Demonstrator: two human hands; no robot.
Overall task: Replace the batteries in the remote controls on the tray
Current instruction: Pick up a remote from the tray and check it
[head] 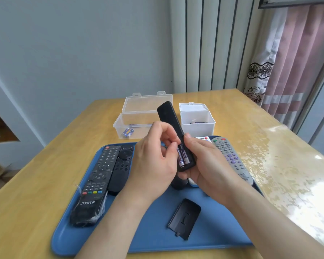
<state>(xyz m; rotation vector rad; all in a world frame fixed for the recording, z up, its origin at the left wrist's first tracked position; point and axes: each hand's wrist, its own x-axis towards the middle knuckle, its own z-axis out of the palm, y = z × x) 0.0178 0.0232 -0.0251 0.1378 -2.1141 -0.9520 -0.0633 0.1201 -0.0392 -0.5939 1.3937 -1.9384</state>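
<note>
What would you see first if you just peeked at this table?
Right in the middle, a remote is held up with its back open and two batteries showing. The right hand grips it and the left hand pinches at the batteries. Below them its cover lies alone on the blue tray, with two more remotes at the tray's left and a grey remote at its right.

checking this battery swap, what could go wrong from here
The left hand pinches at the two batteries in the black remote, held tilted over the blue tray by the right hand: one may pop out and roll. The clear box and white box both hold batteries, so old and new could get mixed.
</note>
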